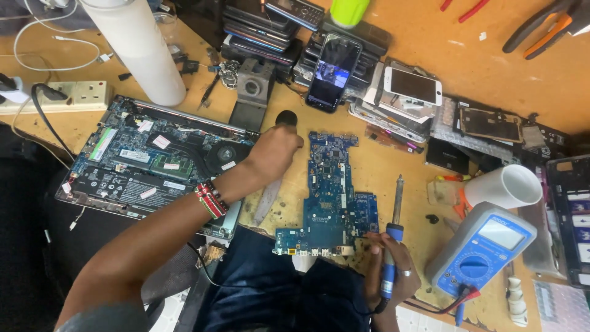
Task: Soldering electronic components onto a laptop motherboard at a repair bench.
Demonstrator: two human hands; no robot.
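Hands first: your left hand (275, 149) is closed around a dark round-topped tool (286, 118), held at the upper left corner of the blue circuit board (332, 197). Your right hand (388, 270) is wrapped around a blue-handled soldering iron (393, 230), tip pointing up, just right of the board. Board lies flat on the wooden worktop (381, 163), between the opened laptop (141, 163) and a blue multimeter (482, 249). A white cup (507, 186) lies tipped beside the meter.
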